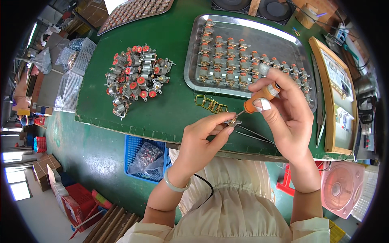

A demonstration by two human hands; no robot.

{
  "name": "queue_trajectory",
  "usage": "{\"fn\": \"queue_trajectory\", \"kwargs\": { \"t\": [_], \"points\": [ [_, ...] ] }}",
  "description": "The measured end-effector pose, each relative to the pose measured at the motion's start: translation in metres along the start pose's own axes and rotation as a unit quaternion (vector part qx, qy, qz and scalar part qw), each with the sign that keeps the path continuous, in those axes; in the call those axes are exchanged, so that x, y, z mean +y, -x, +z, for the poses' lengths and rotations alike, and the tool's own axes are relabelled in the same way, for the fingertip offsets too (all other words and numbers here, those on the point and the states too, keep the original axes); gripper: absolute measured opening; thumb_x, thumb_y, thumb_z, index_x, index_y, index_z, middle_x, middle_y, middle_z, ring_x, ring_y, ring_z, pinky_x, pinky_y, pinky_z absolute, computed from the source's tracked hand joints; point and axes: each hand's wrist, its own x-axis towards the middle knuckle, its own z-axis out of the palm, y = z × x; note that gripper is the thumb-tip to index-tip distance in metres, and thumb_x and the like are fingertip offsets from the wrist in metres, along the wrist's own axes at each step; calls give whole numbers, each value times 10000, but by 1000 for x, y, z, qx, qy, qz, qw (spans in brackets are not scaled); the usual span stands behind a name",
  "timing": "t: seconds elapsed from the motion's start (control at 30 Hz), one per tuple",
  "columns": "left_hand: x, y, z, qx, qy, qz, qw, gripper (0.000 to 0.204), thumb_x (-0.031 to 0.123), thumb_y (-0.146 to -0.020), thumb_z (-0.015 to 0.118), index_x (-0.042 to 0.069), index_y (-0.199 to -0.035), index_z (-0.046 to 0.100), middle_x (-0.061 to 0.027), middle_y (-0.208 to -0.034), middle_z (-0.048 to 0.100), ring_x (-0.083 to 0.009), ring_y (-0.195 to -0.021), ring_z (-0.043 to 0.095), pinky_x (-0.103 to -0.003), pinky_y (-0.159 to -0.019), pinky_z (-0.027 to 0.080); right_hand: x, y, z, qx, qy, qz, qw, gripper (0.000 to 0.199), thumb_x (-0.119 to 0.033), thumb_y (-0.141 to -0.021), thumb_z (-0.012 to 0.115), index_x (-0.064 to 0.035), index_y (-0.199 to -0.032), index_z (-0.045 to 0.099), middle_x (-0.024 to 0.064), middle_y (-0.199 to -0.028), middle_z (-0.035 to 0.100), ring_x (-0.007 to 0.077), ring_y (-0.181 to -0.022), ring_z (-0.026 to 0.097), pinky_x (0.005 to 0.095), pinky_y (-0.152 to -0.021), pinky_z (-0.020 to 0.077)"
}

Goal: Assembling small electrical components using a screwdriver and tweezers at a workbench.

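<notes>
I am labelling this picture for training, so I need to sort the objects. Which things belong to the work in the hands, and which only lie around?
In the work:
- left hand pinching a small metal part
- right hand holding an orange-handled screwdriver
- steel tray of parts in rows
- heap of red-capped parts
- brass frames

Lying about:
- tweezers
- blue crate
- pink fan
</notes>
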Motion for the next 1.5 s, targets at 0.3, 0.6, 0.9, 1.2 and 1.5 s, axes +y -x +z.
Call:
{"fn": "queue_trajectory", "kwargs": {
  "t": [0.3,0.6,0.9,1.2,1.5],
  "points": [
    [2,1,-7,-40,-12,-38,998,272,-53,-785,585,-22,-1055,568,-89,-922,633,-107,-823,611,-206,-716,488,7,-13,-9,-78,-110,106,985,411,-45,-843,522,19,-1229,394,154,-1035,550,171,-888,544,290,-784,455],
    [4,-1,-4,-32,-7,-35,999,258,-28,-789,596,-19,-1046,580,-79,-895,641,-96,-793,607,-202,-703,486,6,-10,2,26,-8,101,995,325,-21,-788,611,-29,-1106,547,69,-892,579,116,-712,583,212,-615,478],
    [4,-2,-2,-23,0,-45,999,256,-26,-786,599,-20,-1042,582,-84,-924,638,-103,-821,607,-212,-721,492,14,-9,3,38,84,39,995,336,-15,-753,647,-24,-1077,562,82,-899,577,98,-691,566,213,-576,479],
    [6,-2,-2,-21,7,-46,999,247,-21,-786,602,-22,-1033,584,-84,-929,640,-108,-826,610,-216,-732,494,8,-15,-8,-48,-101,133,985,381,-26,-806,583,14,-1171,484,97,-922,590,135,-822,574,265,-746,463],
    [3,-1,-3,-4,-16,-16,1000,247,-16,-777,597,-5,-1024,587,-108,-819,641,-113,-725,626,-219,-630,496,14,-20,-7,-98,-114,102,983,415,-78,-870,448,5,-1269,368,168,-1164,515,213,-909,591,280,-747,498]
  ]
}}
